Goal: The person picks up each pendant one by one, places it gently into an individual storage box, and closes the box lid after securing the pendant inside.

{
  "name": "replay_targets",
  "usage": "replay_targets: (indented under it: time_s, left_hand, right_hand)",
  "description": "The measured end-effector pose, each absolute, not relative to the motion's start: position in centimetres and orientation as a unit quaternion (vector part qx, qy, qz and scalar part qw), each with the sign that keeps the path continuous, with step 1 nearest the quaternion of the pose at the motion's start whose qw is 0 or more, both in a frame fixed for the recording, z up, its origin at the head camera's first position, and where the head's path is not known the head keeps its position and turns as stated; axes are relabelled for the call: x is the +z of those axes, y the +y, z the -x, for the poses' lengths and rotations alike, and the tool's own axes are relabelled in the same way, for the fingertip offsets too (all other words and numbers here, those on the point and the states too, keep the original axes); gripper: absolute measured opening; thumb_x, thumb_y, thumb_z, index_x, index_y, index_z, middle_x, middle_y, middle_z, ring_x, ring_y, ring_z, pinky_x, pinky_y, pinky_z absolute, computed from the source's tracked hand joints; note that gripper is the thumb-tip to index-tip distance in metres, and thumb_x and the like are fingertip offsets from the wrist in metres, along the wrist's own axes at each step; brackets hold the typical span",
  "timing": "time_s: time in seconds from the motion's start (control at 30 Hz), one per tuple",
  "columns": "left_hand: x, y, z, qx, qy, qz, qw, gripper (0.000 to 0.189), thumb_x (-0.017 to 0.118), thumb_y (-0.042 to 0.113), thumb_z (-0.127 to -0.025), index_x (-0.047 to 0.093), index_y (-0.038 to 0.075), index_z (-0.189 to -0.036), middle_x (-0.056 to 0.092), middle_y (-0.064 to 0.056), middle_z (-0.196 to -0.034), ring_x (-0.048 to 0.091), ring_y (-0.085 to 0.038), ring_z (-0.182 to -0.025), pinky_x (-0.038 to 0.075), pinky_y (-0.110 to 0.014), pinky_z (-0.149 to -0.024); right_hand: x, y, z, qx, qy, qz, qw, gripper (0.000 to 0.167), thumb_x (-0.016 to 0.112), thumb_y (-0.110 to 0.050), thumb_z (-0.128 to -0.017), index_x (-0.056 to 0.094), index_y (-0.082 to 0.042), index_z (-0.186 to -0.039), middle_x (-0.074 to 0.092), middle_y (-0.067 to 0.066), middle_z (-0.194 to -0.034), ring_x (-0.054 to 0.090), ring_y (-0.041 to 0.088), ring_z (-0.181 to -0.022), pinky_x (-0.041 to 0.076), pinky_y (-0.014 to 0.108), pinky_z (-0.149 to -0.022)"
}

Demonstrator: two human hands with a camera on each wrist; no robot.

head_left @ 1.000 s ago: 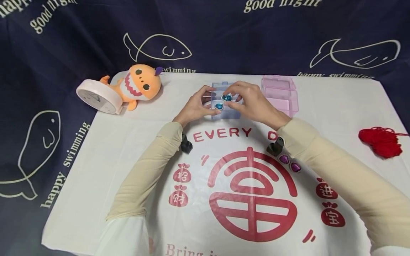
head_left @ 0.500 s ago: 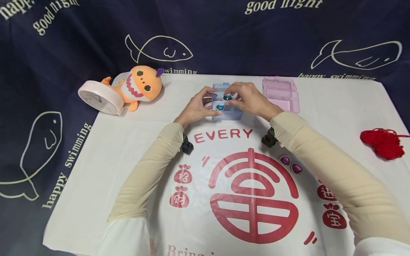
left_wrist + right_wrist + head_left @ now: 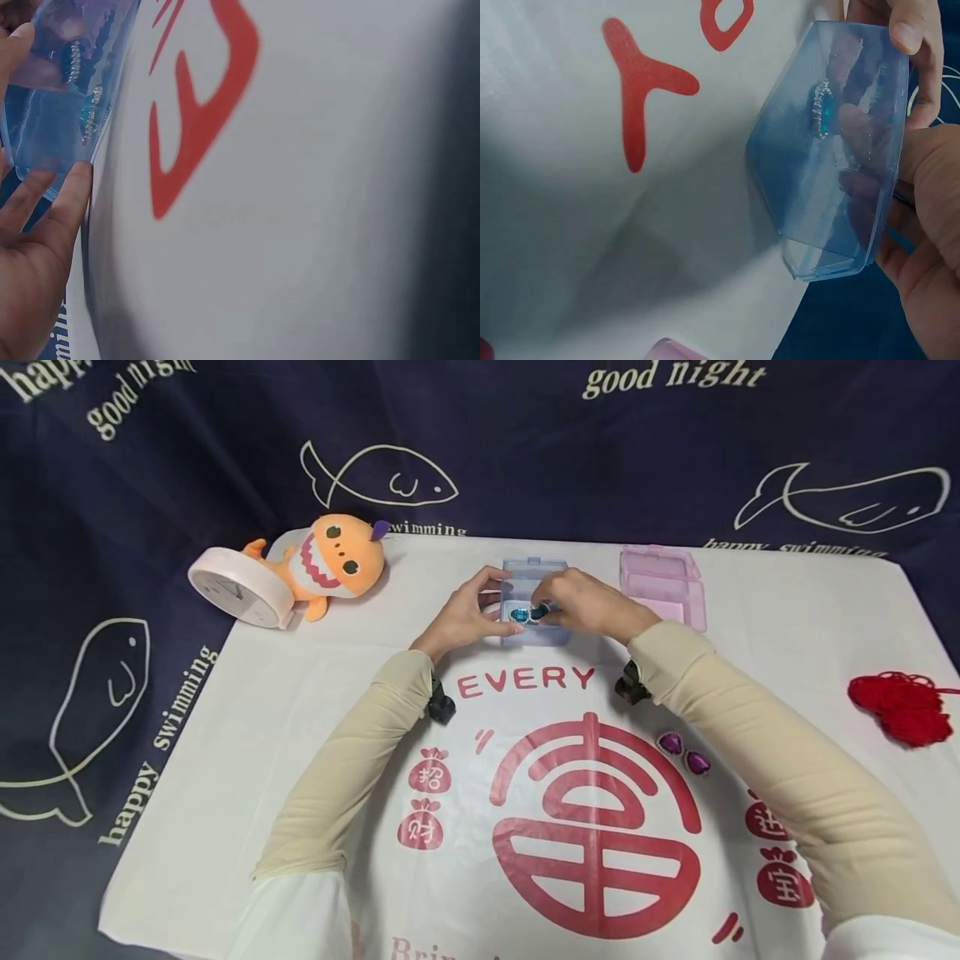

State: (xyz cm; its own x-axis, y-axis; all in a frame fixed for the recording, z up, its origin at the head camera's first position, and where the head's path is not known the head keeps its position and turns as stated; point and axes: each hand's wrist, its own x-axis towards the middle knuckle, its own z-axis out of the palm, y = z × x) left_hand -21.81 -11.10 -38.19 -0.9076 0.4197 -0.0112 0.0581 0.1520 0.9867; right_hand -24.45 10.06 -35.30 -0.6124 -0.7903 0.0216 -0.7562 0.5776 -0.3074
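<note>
A clear blue plastic box (image 3: 534, 636) stands on the table with its lid raised at the back. My left hand (image 3: 467, 615) grips its left side, thumb at the front and fingers behind. Inside the box lies a blue gem (image 3: 518, 615) with a silvery beaded rim. My right hand (image 3: 587, 602) reaches into the box and pinches a second blue gem (image 3: 539, 611) beside the first. Through the box wall in the left wrist view, the beaded rims of both gems show edge-on. The right fingertips are partly hidden.
A pink box (image 3: 663, 583) with a raised lid stands to the right. Two purple heart-shaped gems (image 3: 697, 763) lie near my right forearm. Red yarn (image 3: 903, 708) is at the far right. An orange plush toy (image 3: 345, 560) and a white clock (image 3: 236, 587) sit at the left.
My right hand has lowered the second blue gem from above the box's middle to the front part, beside the first gem. My left hand keeps its grip on the box.
</note>
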Motion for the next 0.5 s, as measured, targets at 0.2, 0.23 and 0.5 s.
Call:
replay_targets:
  time_s: [0.2,0.23,0.5]
  left_hand:
    - [-38.15,-11.20,21.77,0.628,0.750,-0.156,0.139,0.077,0.081,-0.005,-0.072,0.040,-0.004,-0.137,0.040,-0.026,-0.141,0.045,-0.041,-0.130,0.042,-0.043,-0.109]
    - [-38.14,-11.22,21.77,0.630,0.748,-0.155,0.139,0.077,0.081,-0.005,-0.072,0.040,-0.004,-0.137,0.040,-0.026,-0.141,0.045,-0.041,-0.130,0.042,-0.043,-0.109]
    - [-38.25,-11.15,21.81,0.638,0.739,-0.160,0.143,0.076,0.079,-0.008,-0.072,0.038,-0.006,-0.137,0.039,-0.029,-0.140,0.045,-0.043,-0.129,0.042,-0.044,-0.110]
  right_hand:
    - [-35.12,9.70,24.81,-0.124,0.888,0.436,0.077,0.014,0.077,0.002,-0.077,0.073,0.002,-0.090,0.074,0.013,-0.089,0.067,0.023,-0.079,0.055,0.040,-0.076]
    - [-35.08,9.61,24.89,-0.121,0.889,0.435,0.078,0.014,0.078,0.002,-0.076,0.073,0.002,-0.089,0.074,0.013,-0.087,0.066,0.023,-0.077,0.055,0.039,-0.076]
    - [-35.13,9.33,25.25,-0.083,0.894,0.431,0.087,0.014,0.076,0.008,-0.070,0.073,-0.002,-0.079,0.069,0.008,-0.073,0.053,0.019,-0.064,0.049,0.035,-0.065]
